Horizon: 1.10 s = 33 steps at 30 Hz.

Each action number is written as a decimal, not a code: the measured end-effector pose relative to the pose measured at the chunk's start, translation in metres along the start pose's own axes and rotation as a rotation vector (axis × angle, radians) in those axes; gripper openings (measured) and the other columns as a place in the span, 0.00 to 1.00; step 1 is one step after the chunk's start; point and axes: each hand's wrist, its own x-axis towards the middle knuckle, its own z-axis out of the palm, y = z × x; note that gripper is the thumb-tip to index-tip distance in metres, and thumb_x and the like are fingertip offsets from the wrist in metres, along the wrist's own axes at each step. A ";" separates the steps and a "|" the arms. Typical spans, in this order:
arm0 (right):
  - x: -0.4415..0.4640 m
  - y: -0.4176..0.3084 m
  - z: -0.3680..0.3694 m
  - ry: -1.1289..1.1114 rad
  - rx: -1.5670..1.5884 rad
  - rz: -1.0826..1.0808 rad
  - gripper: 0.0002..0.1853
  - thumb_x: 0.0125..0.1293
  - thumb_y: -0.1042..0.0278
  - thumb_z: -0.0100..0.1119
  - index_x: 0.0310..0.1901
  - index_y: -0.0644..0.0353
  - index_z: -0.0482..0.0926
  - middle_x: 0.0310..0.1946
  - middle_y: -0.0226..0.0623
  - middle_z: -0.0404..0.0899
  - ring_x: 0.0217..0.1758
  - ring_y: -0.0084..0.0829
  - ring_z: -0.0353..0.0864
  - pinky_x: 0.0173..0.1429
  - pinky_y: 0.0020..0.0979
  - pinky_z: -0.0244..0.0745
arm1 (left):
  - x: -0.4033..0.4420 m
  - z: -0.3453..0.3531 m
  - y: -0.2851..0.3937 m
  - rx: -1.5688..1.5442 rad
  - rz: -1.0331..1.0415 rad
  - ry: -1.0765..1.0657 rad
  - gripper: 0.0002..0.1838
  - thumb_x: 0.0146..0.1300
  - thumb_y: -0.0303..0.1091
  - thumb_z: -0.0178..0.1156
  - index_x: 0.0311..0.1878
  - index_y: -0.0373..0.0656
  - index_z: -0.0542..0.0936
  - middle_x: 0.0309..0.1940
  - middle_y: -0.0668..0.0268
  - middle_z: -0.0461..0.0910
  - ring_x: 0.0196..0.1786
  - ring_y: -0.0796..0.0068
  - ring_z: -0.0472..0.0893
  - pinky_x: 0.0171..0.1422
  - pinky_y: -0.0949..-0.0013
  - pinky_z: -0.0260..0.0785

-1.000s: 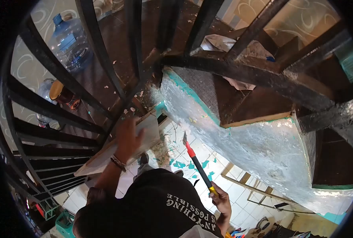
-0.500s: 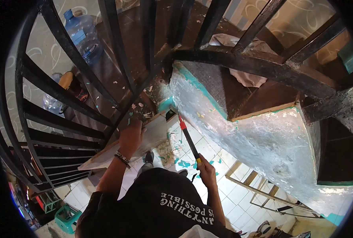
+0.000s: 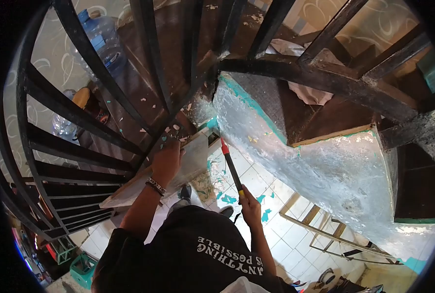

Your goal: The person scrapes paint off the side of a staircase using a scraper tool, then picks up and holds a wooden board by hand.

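Note:
My right hand (image 3: pixel 251 207) is closed around the lower handle of a long scraper (image 3: pixel 233 168), black with a red section and a yellow band. The scraper points up and away, its far end close to the inner corner where the grey staircase side wall (image 3: pixel 276 151) meets the stair edge; whether the blade touches cannot be made out. My left hand (image 3: pixel 167 163) grips the upper edge of the pale stair side board (image 3: pixel 178 171), fingers over the top beside the dark railing. Remnants of turquoise paint (image 3: pixel 242 93) line the wall's upper edge.
Dark metal balusters (image 3: pixel 90 53) curve around the left and top. Beyond them stand a water jug (image 3: pixel 97 44) and a drum (image 3: pixel 82 99) on the steps. Paint flakes (image 3: pixel 228 198) litter the tiled floor. A wooden ladder (image 3: pixel 320 229) lies right, a green stool (image 3: pixel 83 268) lower left.
My view has shifted slightly, so the stairs sit further right. The scraper and my right hand have moved slightly left relative to the wall. My left hand keeps its hold on the board.

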 end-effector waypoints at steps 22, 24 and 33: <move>0.027 0.019 0.007 -0.032 0.148 -0.076 0.21 0.73 0.67 0.53 0.66 0.56 0.72 0.27 0.25 0.75 0.28 0.14 0.68 0.33 0.20 0.67 | 0.003 0.006 -0.004 0.021 0.034 0.027 0.15 0.64 0.42 0.60 0.44 0.41 0.71 0.31 0.56 0.80 0.33 0.55 0.83 0.34 0.56 0.76; 0.036 0.028 0.008 -0.050 0.196 -0.086 0.22 0.72 0.69 0.55 0.66 0.55 0.72 0.29 0.25 0.77 0.28 0.14 0.68 0.34 0.20 0.68 | 0.006 0.005 -0.003 0.013 0.039 0.041 0.15 0.65 0.42 0.59 0.43 0.40 0.71 0.31 0.56 0.80 0.32 0.55 0.83 0.34 0.56 0.76; 0.037 0.041 -0.002 -0.146 0.228 -0.084 0.23 0.70 0.71 0.57 0.66 0.56 0.72 0.40 0.27 0.81 0.34 0.15 0.72 0.40 0.19 0.70 | 0.004 -0.005 0.000 -0.006 0.003 -0.006 0.16 0.65 0.42 0.59 0.45 0.40 0.70 0.33 0.56 0.80 0.33 0.54 0.83 0.36 0.56 0.76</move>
